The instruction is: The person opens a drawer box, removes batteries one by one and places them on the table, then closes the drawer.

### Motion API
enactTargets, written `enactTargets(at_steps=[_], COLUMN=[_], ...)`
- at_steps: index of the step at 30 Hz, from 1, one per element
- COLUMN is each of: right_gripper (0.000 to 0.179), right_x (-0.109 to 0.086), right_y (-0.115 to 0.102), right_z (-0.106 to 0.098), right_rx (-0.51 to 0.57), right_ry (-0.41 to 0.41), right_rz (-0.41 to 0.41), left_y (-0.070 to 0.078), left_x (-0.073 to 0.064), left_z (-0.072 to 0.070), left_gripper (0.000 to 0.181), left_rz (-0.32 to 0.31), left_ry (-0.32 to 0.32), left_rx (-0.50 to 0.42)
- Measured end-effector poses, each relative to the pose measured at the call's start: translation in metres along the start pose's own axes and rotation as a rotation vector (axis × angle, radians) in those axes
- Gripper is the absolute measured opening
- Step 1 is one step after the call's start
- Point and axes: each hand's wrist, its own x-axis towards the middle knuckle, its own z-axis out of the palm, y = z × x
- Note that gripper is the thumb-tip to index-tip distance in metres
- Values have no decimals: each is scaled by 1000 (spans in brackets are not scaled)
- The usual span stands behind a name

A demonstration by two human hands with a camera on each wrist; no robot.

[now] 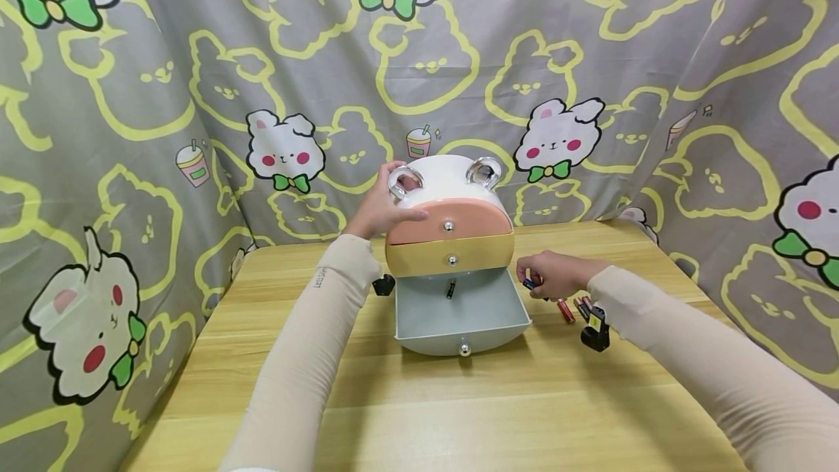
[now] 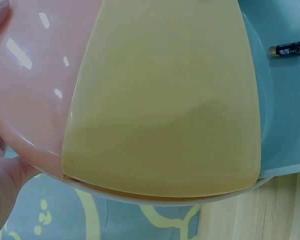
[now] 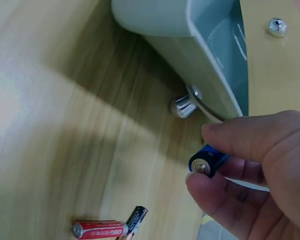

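A small drawer cabinet with a white top (image 1: 448, 179) and two silvery ear-shaped loops stands on the table. My left hand (image 1: 382, 208) holds its upper left side, thumb on the orange drawer front (image 1: 426, 228). The yellow drawer (image 1: 422, 259) is closed; below it, the grey-blue drawer (image 1: 426, 343) is pulled out. A black battery with a gold end (image 2: 289, 49) lies inside that drawer. Right of the cabinet, my right hand (image 1: 557, 274) pinches a blue battery (image 3: 210, 159) between thumb and fingers, above the table beside the open drawer.
A red battery (image 3: 100, 228) and a dark battery (image 3: 136, 217) lie on the wooden table (image 1: 446, 421) right of the cabinet. A silvery foot (image 3: 182, 106) sticks out under the cabinet. Patterned curtain (image 1: 341, 79) surrounds the table's back and sides.
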Motion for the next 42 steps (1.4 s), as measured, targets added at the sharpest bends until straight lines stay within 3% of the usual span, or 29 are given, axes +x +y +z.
enactTargets(at_steps=[20, 27, 42], right_gripper=[19, 20, 20], right_x=[1, 1, 4], right_y=[16, 18, 28], right_z=[13, 16, 27], right_rx=[-9, -30, -5], right_ry=[8, 8, 0], right_rz=[10, 11, 23], left_y=[-2, 5, -1], left_x=[1, -1, 1], left_z=[1, 0, 1], left_gripper=[112, 111, 111], left_rz=[-6, -11, -15], left_ry=[-11, -16, 3], left_rx=[-1, -10, 21])
